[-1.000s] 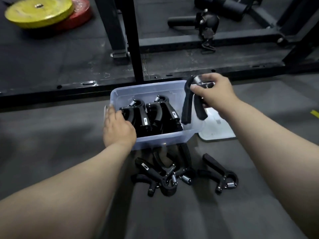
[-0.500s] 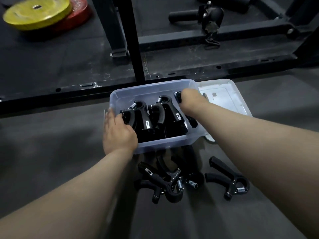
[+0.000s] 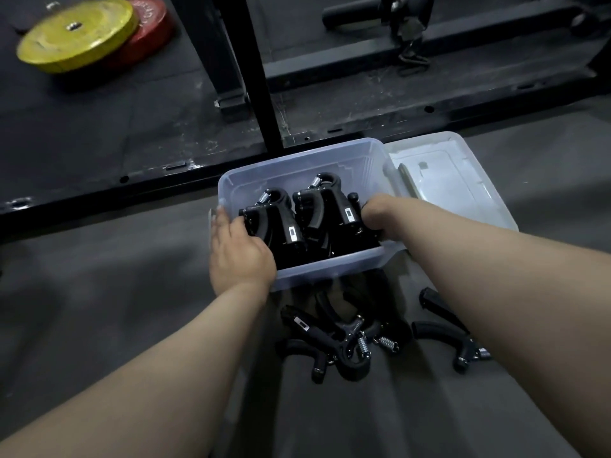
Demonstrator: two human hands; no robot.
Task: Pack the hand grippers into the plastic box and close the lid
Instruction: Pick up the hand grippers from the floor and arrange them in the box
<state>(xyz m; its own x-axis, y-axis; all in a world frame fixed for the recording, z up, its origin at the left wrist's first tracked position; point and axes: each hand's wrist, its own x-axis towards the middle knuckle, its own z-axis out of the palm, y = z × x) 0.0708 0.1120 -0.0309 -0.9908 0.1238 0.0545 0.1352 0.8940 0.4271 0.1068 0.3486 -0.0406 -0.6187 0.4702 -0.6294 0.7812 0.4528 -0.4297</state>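
- Plastic box (image 3: pixel 307 166) on the floor (image 3: pixel 99 292), open, hand grippers (image 3: pixel 330 209) packed inside.
- Lid (image 3: pixel 463 180) lies just right of it.
- Left hand (image 3: pixel 238 256), fingers straight, rests on its left wall.
- Right hand (image 3: pixel 380 213) is inside; fingers hidden, grip unclear.
- Loose grippers (image 3: pixel 347 335) lie nearer.

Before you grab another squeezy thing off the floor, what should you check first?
1. Plastic box held steady: left hand rests on its near left corner. Ok.
2. Right hand empty: its fingers are hidden among the grippers in the box. Cannot tell.
3. Room left in the box: bare space along the far wall. Ok.
4. All grippers packed: a pile and a lone gripper lie on the floor. Not ok.
5. Lid ready: it lies beside the box, to the right. Ok.
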